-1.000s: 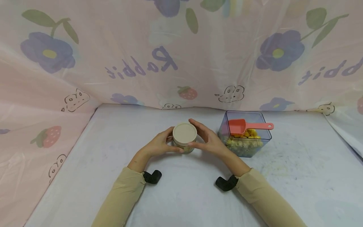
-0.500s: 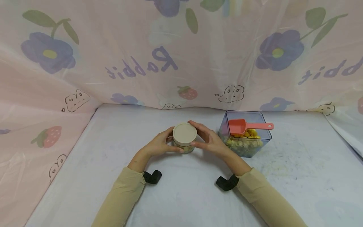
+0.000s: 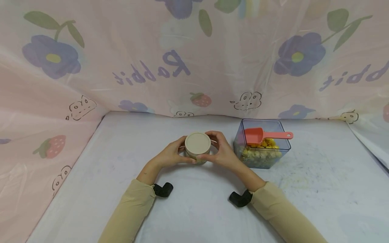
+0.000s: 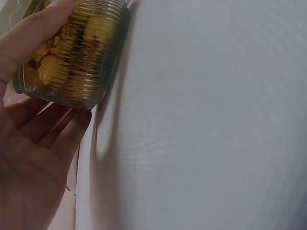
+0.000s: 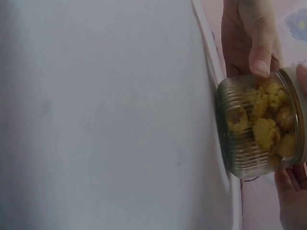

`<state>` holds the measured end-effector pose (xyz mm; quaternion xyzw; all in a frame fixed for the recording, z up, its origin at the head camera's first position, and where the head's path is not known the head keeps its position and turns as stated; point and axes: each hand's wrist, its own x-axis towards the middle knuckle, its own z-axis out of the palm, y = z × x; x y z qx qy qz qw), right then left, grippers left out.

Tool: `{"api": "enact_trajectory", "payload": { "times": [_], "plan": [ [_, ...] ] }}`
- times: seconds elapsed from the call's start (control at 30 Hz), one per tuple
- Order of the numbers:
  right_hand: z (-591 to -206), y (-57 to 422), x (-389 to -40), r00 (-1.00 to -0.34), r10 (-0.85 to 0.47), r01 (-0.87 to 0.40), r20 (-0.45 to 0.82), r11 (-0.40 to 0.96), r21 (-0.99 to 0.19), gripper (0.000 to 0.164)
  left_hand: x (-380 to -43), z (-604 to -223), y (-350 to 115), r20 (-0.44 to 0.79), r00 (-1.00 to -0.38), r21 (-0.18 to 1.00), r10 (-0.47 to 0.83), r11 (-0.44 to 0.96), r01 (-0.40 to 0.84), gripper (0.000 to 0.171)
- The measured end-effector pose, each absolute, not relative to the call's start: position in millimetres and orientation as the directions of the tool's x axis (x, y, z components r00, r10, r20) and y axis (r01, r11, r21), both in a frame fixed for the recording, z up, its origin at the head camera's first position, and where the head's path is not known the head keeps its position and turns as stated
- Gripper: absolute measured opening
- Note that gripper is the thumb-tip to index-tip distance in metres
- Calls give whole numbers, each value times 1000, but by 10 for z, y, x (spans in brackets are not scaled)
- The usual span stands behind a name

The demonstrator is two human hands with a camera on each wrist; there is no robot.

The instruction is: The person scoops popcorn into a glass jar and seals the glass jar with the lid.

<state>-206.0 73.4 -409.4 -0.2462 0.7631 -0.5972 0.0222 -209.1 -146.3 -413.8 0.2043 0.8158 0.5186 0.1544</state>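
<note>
A small ribbed glass jar (image 4: 81,52) of popcorn stands upright on the table under a beige lid (image 3: 198,143). My left hand (image 3: 170,155) grips the glass body from the left, thumb across the near side. From the right, my right hand (image 3: 223,153) holds the lid's edge, its thumb in front and its fingers bent behind. The right wrist view shows the popcorn through the jar's (image 5: 254,127) side, with the left thumb (image 5: 261,60) pressed on the glass. Part of the right hand lies outside that view.
To the right of the hands stands a clear bluish square tub (image 3: 262,162) of popcorn. A red scoop (image 3: 255,135) lies across its top, handle over the right rim. A patterned curtain (image 3: 146,44) hangs behind and left of the white-covered table (image 3: 188,209).
The right hand has turned about the lid: its thumb has slid left along the front and its fingers bend more behind. The right forearm shifted slightly left; the left hand stays put.
</note>
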Motion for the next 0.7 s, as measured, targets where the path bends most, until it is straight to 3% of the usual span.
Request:
{"api": "enact_trajectory", "payload": {
  "times": [0.2,0.43,0.7],
  "plan": [
    [-4099,729,-2062,-886,-402,-323,233,171,-931,82,-2091,-4131,-1463,-44,-867,914,497,371,166,81],
    [-4080,834,-2093,-821,-531,-300,208,92,-949,106,-2094,-4141,-1466,-43,-868,913,495,372,167,83],
    [-4049,916,-2174,-711,-658,-339,248,12,-941,87,-2098,-4132,-1470,-45,-861,921,507,355,160,82]
  ]
}}
